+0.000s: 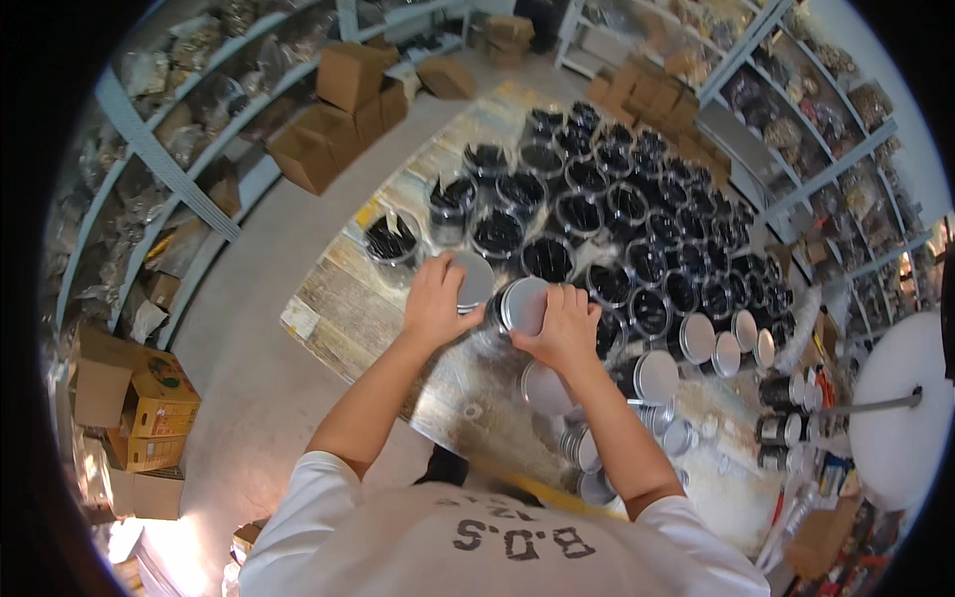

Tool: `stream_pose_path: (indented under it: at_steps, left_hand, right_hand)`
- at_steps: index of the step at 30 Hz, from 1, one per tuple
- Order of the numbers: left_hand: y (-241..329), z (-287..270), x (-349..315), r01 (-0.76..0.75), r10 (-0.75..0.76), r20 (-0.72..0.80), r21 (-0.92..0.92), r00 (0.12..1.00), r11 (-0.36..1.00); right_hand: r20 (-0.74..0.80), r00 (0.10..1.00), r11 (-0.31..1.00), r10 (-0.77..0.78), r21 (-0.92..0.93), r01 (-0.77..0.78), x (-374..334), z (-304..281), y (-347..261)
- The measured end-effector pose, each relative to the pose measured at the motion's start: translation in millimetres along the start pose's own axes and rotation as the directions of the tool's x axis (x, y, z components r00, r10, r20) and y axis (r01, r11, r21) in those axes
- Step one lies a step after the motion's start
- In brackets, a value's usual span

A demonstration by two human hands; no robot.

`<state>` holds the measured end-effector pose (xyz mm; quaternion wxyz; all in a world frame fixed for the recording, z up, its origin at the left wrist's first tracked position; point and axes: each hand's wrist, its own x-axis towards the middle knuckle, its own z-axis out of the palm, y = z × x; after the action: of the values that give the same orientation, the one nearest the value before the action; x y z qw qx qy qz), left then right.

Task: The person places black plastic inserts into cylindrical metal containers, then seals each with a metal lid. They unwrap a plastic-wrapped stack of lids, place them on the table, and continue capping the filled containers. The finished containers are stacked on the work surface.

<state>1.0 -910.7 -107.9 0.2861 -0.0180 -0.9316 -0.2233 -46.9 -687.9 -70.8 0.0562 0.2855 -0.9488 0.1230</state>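
left hand (pixel 435 303) clamped on silver lid (pixel 472 280) atop a clear jar | right hand (pixel 565 328) gripping second lid (pixel 524 304), just beside the left | lids look light, stiff, slippery: hold by the rim | open filled jars (pixel 597 214) beyond both hands

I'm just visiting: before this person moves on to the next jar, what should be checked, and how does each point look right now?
1. Left hand on a silver lid: ok.
2. Right hand on the lid of a clear jar: ok.
3. That lid fully tightened: cannot tell.
4. Spare lids near the right hand: ok.
5. Open jars with dark contents waiting behind: ok.
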Motion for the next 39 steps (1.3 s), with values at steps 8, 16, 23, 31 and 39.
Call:
stream_pose_path:
  at_steps: [8, 16, 23, 31, 39]
  left_hand:
    - [16.0, -14.4, 29.8, 0.172, -0.204, 0.457, 0.111, 0.866, 0.979]
    - [16.8, -11.3, 19.7, -0.019, -0.082, 0.46, 0.211, 0.884, 0.977]
    - [22.0, -7.2, 16.3, -0.088, -0.092, 0.579, 0.274, 0.81, 0.958]
    - [3.7, -2.1, 17.5, -0.14, -0.064, 0.53, 0.336, 0.845, 0.932]
    - [-0.8, 9.0, 12.1, -0.064, -0.111, 0.482, 0.331, 0.869, 0.941]
  right_hand:
    - [0.142, 0.983, 0.993, 0.114, 0.001, -0.115, 12.8, 16.5, -41.9]
    - [0.08, 0.995, 0.998, 0.054, 0.03, -0.056, -3.8, 19.4, -45.9]
    - [0.258, 0.957, 0.99, 0.135, 0.013, -0.144, -6.9, 22.5, -49.9]
    - [0.062, 0.997, 0.998, 0.039, 0.046, -0.042, -3.2, 32.8, -47.3]
    - [0.192, 0.981, 0.986, -0.027, 0.165, -0.005, -25.5, 24.5, -37.6]
